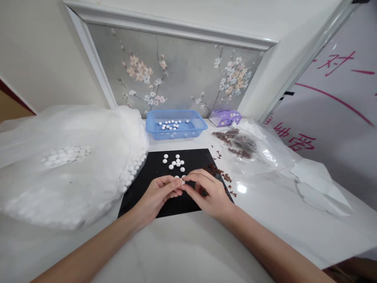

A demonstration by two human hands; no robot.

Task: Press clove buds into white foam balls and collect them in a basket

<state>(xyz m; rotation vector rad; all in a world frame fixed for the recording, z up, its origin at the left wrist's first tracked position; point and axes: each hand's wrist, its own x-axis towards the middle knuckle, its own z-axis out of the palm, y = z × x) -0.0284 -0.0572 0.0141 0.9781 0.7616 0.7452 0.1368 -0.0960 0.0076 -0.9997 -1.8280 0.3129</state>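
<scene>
Over the black mat (153, 165), my left hand (161, 192) pinches a small white ball (183, 182) between thumb and fingers. The fingertips of my right hand (207, 190) are closed at the same ball from the right; whether they also hold a small brown piece is too small to tell. Several loose white balls (178, 164) lie on the mat just beyond my hands. Small brown star-tipped pieces (219, 171) are scattered over the mat's right edge and the table beside it.
A large clear bag of white balls (67, 169) fills the left side. Behind the mat stands a blue basket (176, 135) with several balls inside. At the right are a purple packet (225, 118), a plastic bag of brown pieces (243, 143) and white paper (321, 184).
</scene>
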